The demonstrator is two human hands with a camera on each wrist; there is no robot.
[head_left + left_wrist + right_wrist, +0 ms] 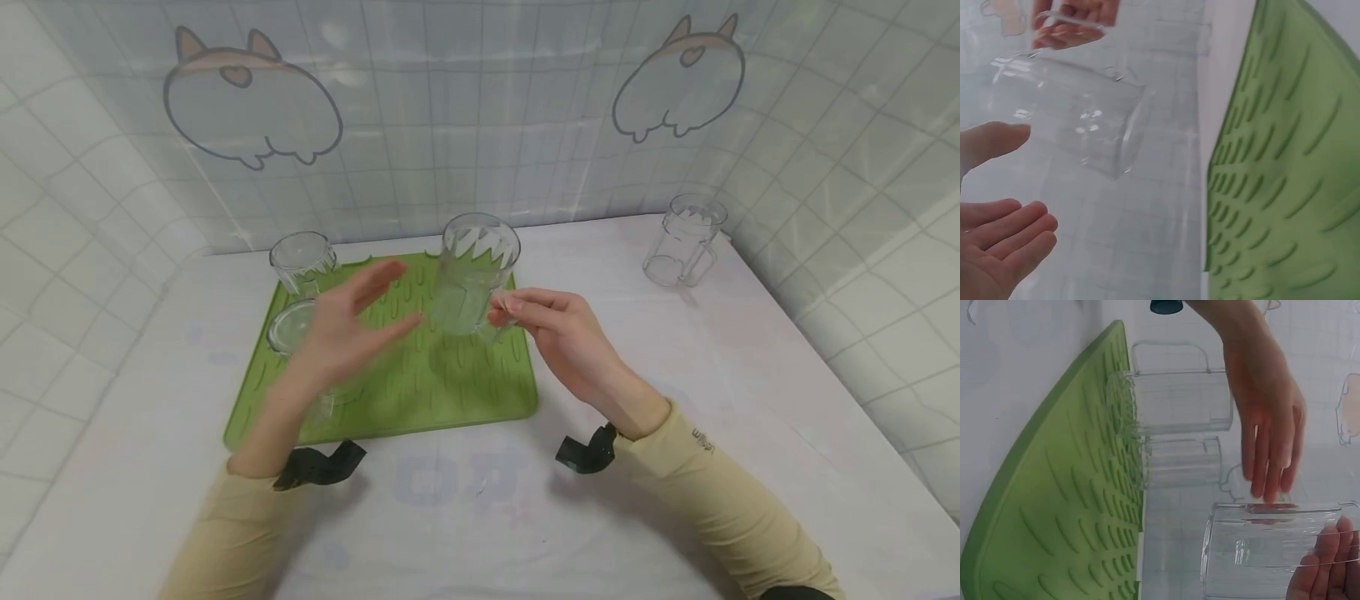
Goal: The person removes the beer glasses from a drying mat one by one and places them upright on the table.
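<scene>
Your right hand [566, 333] grips the glass mug [471, 279] by its handle, raised over the green mat [427, 400] near its right edge; your left hand [337, 337], thumb and fingers wide apart, hovers just beside the mug.

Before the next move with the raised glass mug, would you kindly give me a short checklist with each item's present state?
1. Right hand grips the held mug by its handle: ok.
2. Left hand gripping too: not ok; its fingers are open, not closed around the glass.
3. Held mug clear of the green mat: ok; the wrist views show a gap.
4. Bare room on the mat: ok, across its middle and right.
5. Far-right mug on the mat: not ok; it stands on the white cloth.
6. Held mug dry: cannot tell.
</scene>
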